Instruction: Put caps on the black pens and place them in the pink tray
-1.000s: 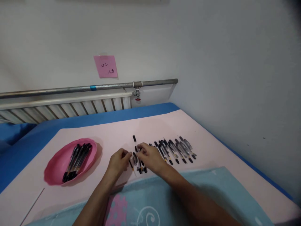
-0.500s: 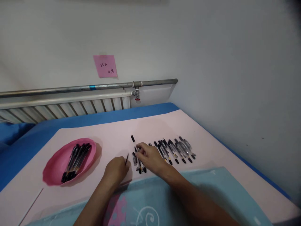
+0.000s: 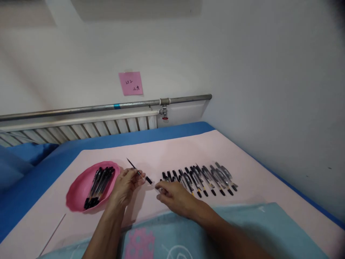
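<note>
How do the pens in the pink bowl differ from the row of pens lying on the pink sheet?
The bowl pens sit in a tight bunch; the row pens spread sideways in a long line. Seen from here, the bowl pens' far ends slant right, while the row pens' far ends slant left. Both show black ends.

Under dim light my bare left hand (image 3: 124, 186) softly shadows the smooth pale-pink sheet (image 3: 153, 153), while blurry darkness clouds my view's upper-right corner.
</note>
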Demonstrator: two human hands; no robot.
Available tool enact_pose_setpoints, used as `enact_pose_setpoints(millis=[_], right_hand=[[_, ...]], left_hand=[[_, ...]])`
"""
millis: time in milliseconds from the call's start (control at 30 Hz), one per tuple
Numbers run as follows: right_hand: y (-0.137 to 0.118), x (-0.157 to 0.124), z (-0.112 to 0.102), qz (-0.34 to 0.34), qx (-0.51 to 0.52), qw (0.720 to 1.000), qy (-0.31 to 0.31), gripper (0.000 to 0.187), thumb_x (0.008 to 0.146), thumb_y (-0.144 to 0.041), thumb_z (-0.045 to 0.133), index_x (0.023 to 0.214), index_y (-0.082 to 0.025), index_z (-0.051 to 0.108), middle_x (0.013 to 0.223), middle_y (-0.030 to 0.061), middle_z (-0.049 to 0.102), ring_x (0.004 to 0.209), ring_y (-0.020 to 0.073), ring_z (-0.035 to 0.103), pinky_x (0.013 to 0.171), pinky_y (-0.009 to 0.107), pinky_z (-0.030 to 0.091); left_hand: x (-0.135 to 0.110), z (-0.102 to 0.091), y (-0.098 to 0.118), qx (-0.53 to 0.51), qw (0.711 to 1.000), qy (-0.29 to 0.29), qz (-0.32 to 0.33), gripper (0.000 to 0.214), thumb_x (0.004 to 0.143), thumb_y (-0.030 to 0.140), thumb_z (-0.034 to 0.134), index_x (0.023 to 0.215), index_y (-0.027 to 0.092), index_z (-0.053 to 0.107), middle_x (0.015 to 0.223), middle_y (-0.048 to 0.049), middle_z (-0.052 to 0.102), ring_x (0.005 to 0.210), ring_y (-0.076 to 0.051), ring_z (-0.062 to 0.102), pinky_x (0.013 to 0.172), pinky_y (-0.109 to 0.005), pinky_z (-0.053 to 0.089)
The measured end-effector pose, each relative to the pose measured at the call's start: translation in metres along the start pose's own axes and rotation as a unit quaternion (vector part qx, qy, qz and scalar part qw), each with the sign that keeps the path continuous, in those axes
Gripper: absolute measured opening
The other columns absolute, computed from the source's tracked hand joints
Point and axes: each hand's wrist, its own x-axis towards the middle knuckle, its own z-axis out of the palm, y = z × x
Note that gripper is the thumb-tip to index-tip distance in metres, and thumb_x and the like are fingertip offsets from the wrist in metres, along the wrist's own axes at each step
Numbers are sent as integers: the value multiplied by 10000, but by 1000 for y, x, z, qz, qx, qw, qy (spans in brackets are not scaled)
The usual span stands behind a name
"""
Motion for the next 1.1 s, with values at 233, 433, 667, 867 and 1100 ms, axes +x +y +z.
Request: enact_pose_setpoints(millis=[233,433,667,867,1100], right_hand=[[-1,0,0,4,2,1000,-23,267,759,-211,482,1003,-203,592,614,-27,546,548,96,479,516,183,315],[-3,0,-1,-2,-11,1000,-26,257,763,-211,475,991,-200,593,641,-16,566,575,104,492,531,190,313],[-1,0,0,7,-22,1000,-18,243,755,-205,480,969,-206,595,616,-25,553,559,100,475,526,193,294],[1,1,1,4,-27,1000,-6,236,750,-200,481,958,-209,593,589,-35,524,541,96,453,509,192,272],[4,1,2,0,-39,999,7,227,746,-197,487,948,-215,589,595,-39,527,541,92,444,507,192,257]], left_hand=[[1,0,1,-71,996,29,34,142,613,152,639,677,133,514,622,-1,625,654,-177,656,552,-267,531],[-4,6,3,-66,997,25,44,174,598,153,653,699,129,515,649,-7,619,674,-200,660,558,-284,535],[-4,6,1,-34,998,-1,53,271,564,118,692,787,130,538,703,-10,613,698,-183,656,583,-277,534],[-5,5,0,-22,998,-29,51,258,600,168,695,805,130,544,732,-10,607,759,-198,655,603,-278,535],[-8,6,-2,3,998,-56,36,262,637,246,686,816,148,522,753,-18,625,770,-203,660,604,-265,525]])
